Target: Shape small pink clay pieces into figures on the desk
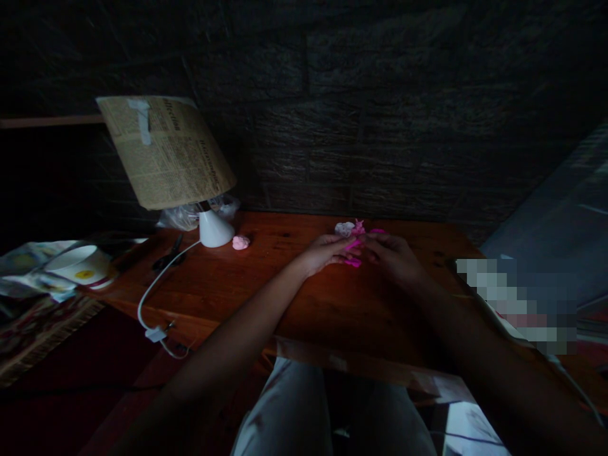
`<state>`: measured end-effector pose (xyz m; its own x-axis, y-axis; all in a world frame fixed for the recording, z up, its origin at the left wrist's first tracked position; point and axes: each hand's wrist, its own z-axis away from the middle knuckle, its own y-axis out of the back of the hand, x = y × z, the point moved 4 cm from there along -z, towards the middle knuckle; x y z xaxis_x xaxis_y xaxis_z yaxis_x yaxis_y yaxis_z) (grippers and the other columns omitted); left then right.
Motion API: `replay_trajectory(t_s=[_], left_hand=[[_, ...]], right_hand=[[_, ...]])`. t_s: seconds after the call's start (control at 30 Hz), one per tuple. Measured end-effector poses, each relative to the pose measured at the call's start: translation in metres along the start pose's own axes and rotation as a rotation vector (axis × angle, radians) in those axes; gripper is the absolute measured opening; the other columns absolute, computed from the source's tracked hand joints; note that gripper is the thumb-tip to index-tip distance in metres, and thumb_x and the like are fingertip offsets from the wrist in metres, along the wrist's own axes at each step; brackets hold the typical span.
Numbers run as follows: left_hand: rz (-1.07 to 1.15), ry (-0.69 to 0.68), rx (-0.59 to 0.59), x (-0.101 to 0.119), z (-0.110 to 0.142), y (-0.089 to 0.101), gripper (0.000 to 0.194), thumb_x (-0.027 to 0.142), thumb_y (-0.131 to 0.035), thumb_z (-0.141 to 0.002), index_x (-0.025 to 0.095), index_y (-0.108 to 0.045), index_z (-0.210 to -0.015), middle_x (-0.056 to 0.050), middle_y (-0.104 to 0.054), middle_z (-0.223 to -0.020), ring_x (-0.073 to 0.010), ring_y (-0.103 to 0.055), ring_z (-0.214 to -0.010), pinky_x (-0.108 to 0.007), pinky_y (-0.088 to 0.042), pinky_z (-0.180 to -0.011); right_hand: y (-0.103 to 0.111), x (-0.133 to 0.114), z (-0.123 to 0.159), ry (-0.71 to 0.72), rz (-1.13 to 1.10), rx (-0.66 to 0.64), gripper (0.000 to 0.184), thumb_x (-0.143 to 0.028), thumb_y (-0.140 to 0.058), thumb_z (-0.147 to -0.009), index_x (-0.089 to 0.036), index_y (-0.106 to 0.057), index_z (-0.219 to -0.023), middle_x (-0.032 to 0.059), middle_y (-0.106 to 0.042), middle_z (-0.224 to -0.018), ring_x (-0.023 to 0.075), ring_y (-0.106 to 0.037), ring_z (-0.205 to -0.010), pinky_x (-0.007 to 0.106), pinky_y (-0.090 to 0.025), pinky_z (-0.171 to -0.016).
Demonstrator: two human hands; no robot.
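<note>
Wooden table [327, 310], magenta piece [353, 262], block wall [332, 133] (dark)

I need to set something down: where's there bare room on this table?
The table is bare between the pale pink lump and left hand, and nearer the camera between the forearms. It's crowded around the right hand, pink pieces and whitish lump, and by the lamp and cord.

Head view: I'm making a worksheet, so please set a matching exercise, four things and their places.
1. small bright magenta pieces
2. pale pink lump
3. tan newsprint lampshade
4. white cup with yellow spot

A. above the white conical lamp base
B. at the left hand and right hand
C. close beside the lamp base
D. leftmost of the four

Pairs: 1B, 2C, 3A, 4D
</note>
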<state>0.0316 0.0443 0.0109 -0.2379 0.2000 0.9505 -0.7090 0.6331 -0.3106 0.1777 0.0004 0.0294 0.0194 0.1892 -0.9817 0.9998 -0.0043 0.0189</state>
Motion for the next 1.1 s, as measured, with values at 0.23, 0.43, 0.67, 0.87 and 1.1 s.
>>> replay_trajectory(t_s=[0.23, 0.43, 0.67, 0.87, 1.1], left_hand=[[-0.119, -0.052, -0.032, -0.002, -0.002, 0.001, 0.041, 0.045, -0.078, -0.077, 0.009, -0.071, -0.095, -0.010, -0.073, -0.088, -0.0142, -0.070, -0.076, -0.028, -0.054, -0.076], [-0.193, -0.186, -0.005, 0.005, -0.004, 0.001, 0.045, 0.044, -0.085, -0.067, 0.012, -0.073, -0.097, -0.009, -0.075, -0.094, -0.0152, -0.069, -0.082, -0.031, -0.053, -0.081], [-0.411, -0.258, -0.030, 0.013, -0.002, 0.012, 0.041, 0.043, -0.084, -0.066, 0.012, -0.076, -0.093, -0.009, -0.076, -0.090, -0.0145, -0.067, -0.079, -0.029, -0.050, -0.078], [-0.633, -0.156, -0.233, 0.009, 0.007, 0.012, 0.032, 0.039, -0.079, -0.075, 0.012, -0.077, -0.093, -0.009, -0.076, -0.087, -0.0136, -0.066, -0.077, -0.027, -0.049, -0.076], [-0.807, -0.220, -0.243, 0.012, 0.009, 0.012, 0.022, 0.034, -0.081, -0.071, 0.015, -0.078, -0.080, -0.006, -0.074, -0.080, -0.0124, -0.061, -0.070, -0.025, -0.046, -0.068]], right_hand=[[-0.003, 0.000, -0.001, 0.014, 0.031, -0.028, 0.044, -0.060, -0.078, -0.068, -0.017, -0.069, -0.074, -0.0046, -0.049, -0.055, 0.0083, -0.038, -0.050, 0.025, -0.028, -0.048], [0.000, -0.002, -0.001, 0.034, 0.141, 0.005, 0.050, -0.068, -0.071, -0.072, -0.018, -0.066, -0.069, -0.0027, -0.051, -0.057, 0.0093, -0.039, -0.050, 0.026, -0.031, -0.048], [0.006, 0.002, -0.002, 0.100, 0.422, -0.164, 0.053, -0.069, -0.061, -0.079, -0.018, -0.074, -0.083, 0.0046, -0.069, -0.075, 0.0175, -0.060, -0.067, 0.030, -0.046, -0.063], [0.017, 0.014, -0.004, 0.139, 0.623, -0.280, 0.041, -0.056, -0.055, -0.088, -0.020, -0.073, -0.083, 0.0042, -0.071, -0.073, 0.0189, -0.063, -0.065, 0.032, -0.049, -0.065], [0.010, 0.021, -0.005, 0.190, 0.549, -0.313, 0.022, -0.044, -0.073, -0.077, -0.023, -0.075, -0.080, 0.0052, -0.076, -0.081, 0.0208, -0.067, -0.073, 0.034, -0.050, -0.070]])
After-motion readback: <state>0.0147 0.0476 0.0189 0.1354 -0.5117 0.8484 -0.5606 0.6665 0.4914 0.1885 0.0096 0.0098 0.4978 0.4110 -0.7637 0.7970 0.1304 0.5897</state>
